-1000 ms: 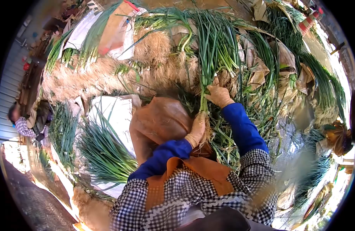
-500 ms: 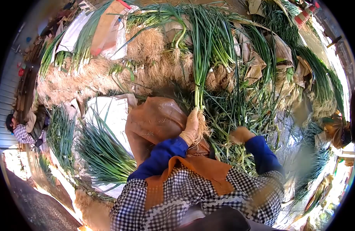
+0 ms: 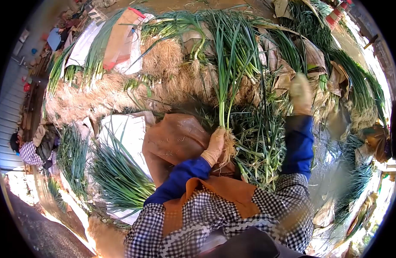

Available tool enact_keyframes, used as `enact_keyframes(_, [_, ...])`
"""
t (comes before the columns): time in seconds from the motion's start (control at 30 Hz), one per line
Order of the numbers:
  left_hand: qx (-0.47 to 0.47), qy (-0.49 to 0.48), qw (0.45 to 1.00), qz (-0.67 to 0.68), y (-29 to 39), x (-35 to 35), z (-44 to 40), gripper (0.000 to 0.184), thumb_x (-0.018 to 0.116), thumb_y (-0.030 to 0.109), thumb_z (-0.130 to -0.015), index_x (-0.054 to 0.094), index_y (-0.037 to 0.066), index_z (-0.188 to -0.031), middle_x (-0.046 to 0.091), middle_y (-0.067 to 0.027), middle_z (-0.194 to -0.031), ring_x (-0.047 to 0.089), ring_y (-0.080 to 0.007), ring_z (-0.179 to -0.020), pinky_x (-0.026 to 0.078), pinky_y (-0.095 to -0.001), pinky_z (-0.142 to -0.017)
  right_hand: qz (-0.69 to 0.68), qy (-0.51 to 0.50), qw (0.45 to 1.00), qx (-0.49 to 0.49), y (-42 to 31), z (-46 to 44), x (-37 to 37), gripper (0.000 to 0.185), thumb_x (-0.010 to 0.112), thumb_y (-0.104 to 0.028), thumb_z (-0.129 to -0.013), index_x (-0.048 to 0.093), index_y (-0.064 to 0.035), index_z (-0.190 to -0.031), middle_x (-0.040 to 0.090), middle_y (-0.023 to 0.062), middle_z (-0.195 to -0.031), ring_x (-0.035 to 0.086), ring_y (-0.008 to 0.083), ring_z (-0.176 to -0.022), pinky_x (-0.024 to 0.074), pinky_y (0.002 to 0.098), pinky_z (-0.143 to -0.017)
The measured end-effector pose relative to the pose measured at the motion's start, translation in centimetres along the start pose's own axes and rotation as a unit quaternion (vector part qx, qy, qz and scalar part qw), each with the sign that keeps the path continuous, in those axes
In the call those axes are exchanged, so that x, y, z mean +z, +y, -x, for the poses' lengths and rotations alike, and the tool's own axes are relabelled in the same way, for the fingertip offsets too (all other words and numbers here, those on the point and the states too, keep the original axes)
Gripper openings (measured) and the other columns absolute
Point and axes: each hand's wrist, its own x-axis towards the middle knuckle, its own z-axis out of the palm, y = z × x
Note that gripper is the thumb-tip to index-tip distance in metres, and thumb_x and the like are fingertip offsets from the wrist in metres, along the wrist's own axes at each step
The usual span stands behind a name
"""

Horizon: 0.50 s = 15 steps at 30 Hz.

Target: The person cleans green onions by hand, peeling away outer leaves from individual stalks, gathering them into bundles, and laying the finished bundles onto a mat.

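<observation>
My left hand (image 3: 214, 147), in a pale glove, is closed around the root end of a few long green onions (image 3: 223, 96). Their tan roots hang out beside my fingers, and their green leaves point away from me. My right hand (image 3: 301, 94) is stretched forward at the right, above the edge of the heap of loose leaves (image 3: 266, 137). Motion smears its fingers, so whether it holds anything is hidden. Over my lap lies a brown waterproof apron (image 3: 176, 137). A bundle of green onions (image 3: 120, 172) rests on a white sack (image 3: 125, 129) to my left.
Rows of green onions with shaggy roots (image 3: 90, 96) stretch across the far side, partly covered by sacks (image 3: 120, 47). More onions (image 3: 357, 86) lie at the far right. A person (image 3: 32, 152) in checked sleeves is at the left edge.
My right hand has swung forward and to the right, away from the roots, and the arm is now extended. My left hand keeps the onions, with fewer stalks visible in front of it.
</observation>
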Motion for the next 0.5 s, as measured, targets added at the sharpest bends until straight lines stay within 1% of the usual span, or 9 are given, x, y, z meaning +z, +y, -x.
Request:
enact_keyframes(0.1, [0.038,0.021,0.999,0.012,-1.1,-0.9,-1.4,0.031,0.043,0.026,-0.093,0.058,0.002,-0.105,0.059,-0.0068,-0.079,0.057,-0.0172,-0.070,0.050,-0.0298,-0.059,0.417,0.079,0.854,-0.302,-2.9,2.3,-11.1,0.019,0.057,-0.025,-0.085,0.059,-0.0063,-0.087,0.052,0.0023,-0.073,0.055,0.0162,-0.069,0.0478,0.0342,-0.081])
enact_keyframes(0.17, [0.026,0.025,0.999,0.010,-0.8,-0.8,-1.3,0.030,0.044,0.025,-0.093,0.058,0.002,-0.106,0.058,-0.0063,-0.080,0.057,-0.0171,-0.070,0.050,-0.0288,-0.060,0.559,0.205,0.796,0.107,-6.1,3.7,-12.1,0.019,0.058,-0.020,-0.082,0.061,-0.0086,-0.096,0.061,0.0069,-0.086,0.060,0.0181,-0.078,0.0504,0.0310,-0.074])
enact_keyframes(0.23, [0.041,0.013,0.999,0.007,-1.5,-1.3,-1.6,0.027,0.044,0.021,-0.093,0.058,0.003,-0.106,0.056,-0.0057,-0.081,0.057,-0.0165,-0.064,0.051,-0.0281,-0.057,0.775,0.178,0.567,0.214,-2.9,6.8,-15.9,0.023,0.060,-0.018,-0.080,0.062,-0.0109,-0.102,0.065,0.0088,-0.095,0.063,0.0194,-0.084,0.0516,0.0302,-0.071])
enact_keyframes(0.27, [0.040,0.017,0.999,0.011,-2.2,-1.7,-1.8,0.027,0.044,0.021,-0.093,0.058,0.003,-0.106,0.056,-0.0057,-0.081,0.057,-0.0165,-0.064,0.051,-0.0281,-0.057,0.908,0.094,0.395,0.107,1.1,8.9,-18.2,0.024,0.061,-0.019,-0.080,0.062,-0.0122,-0.103,0.065,0.0084,-0.099,0.063,0.0198,-0.086,0.0515,0.0310,-0.071])
enact_keyframes(0.3, [0.021,-0.001,0.999,0.043,-1.9,-1.1,-1.5,0.025,0.044,0.020,-0.093,0.057,0.003,-0.106,0.056,-0.0054,-0.078,0.056,-0.0162,-0.062,0.051,-0.0287,-0.054,0.773,0.044,0.631,-0.048,0.4,10.5,-12.9,0.022,0.060,-0.023,-0.082,0.062,-0.0104,-0.100,0.065,0.0089,-0.102,0.063,0.0202,-0.091,0.0506,0.0330,-0.075])
enact_keyframes(0.33, [0.006,-0.015,0.997,0.076,-1.4,-0.6,-1.0,0.024,0.045,0.019,-0.092,0.057,0.003,-0.105,0.056,-0.0051,-0.075,0.056,-0.0160,-0.059,0.050,-0.0294,-0.051,0.672,0.046,0.732,0.102,2.4,11.6,-7.7,0.026,0.057,-0.028,-0.086,0.061,-0.0094,-0.103,0.064,0.0121,-0.103,0.061,0.0203,-0.094,0.0482,0.0326,-0.081])
enact_keyframes(0.4, [-0.007,-0.068,0.997,0.043,-0.2,0.2,0.3,0.020,0.047,0.021,-0.090,0.056,0.004,-0.094,0.053,-0.0044,-0.063,0.055,-0.0151,-0.056,0.046,-0.0286,-0.046,0.482,-0.202,0.851,0.052,10.0,12.4,-2.6,0.038,0.054,-0.033,-0.089,0.055,-0.0098,-0.121,0.061,0.0115,-0.111,0.057,0.0232,-0.100,0.0421,0.0313,-0.088])
enact_keyframes(0.43, [0.067,-0.080,0.993,-0.050,0.1,-0.2,0.9,0.018,0.047,0.021,-0.090,0.056,0.006,-0.089,0.054,-0.0051,-0.066,0.053,-0.0139,-0.056,0.045,-0.0265,-0.046,0.223,-0.252,0.922,0.195,12.3,12.8,1.8,0.045,0.053,-0.035,-0.090,0.051,-0.0040,-0.124,0.059,0.0062,-0.107,0.057,0.0186,-0.092,0.0449,0.0310,-0.079])
enact_keyframes(0.5, [0.085,-0.048,0.995,0.006,0.3,0.1,0.8,0.011,0.049,0.011,-0.084,0.057,0.005,-0.089,0.055,-0.0032,-0.070,0.052,-0.0137,-0.059,0.043,-0.0277,-0.049,0.115,-0.306,0.926,0.188,14.5,13.0,8.5,0.040,0.048,-0.033,-0.092,0.054,-0.0010,-0.115,0.060,0.0068,-0.100,0.056,0.0157,-0.088,0.0443,0.0281,-0.076])
